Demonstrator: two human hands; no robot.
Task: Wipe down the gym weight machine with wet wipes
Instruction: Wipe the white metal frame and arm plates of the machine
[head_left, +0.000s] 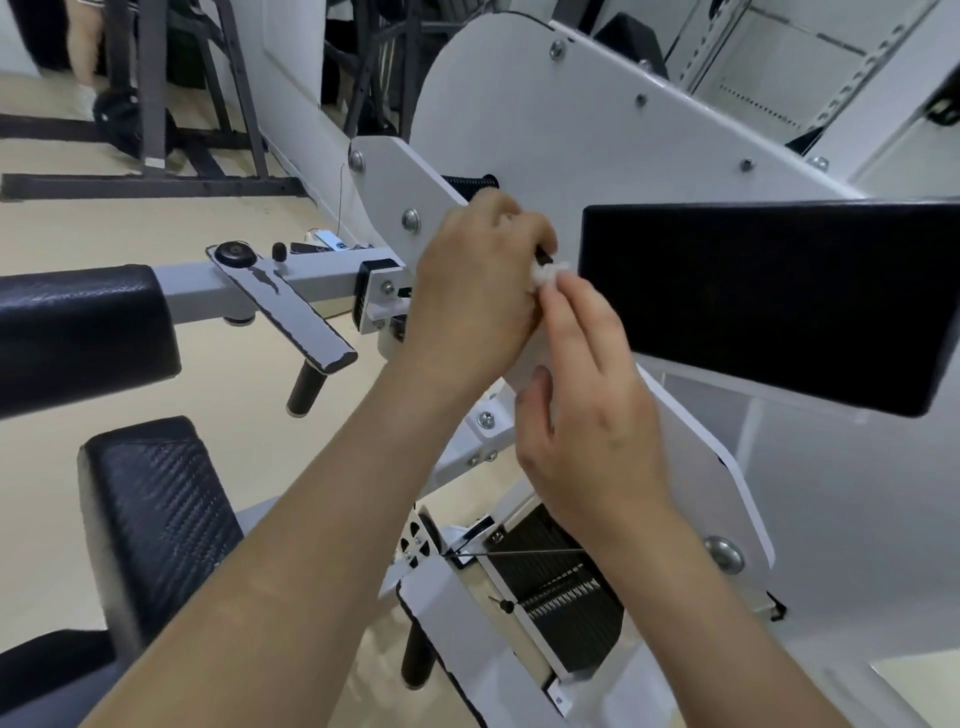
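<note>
Head view: both hands meet at frame centre, in front of the white machine plate.
wet wipe: small balled white wad, centre frame, just left of the black pad.
left hand: fingers curled round a black stub that pokes out at the wipe.
right hand: fingers straight and together, tips pressing the wipe; thumb apart, lower down.
key relation: wipe lies up-frame of the right fingertips and touches them, with the stub directly behind it. Right hand is nearer.
long axis: none readable on the wad.
next (guess): rub along the stub, left hand bracing.
</note>
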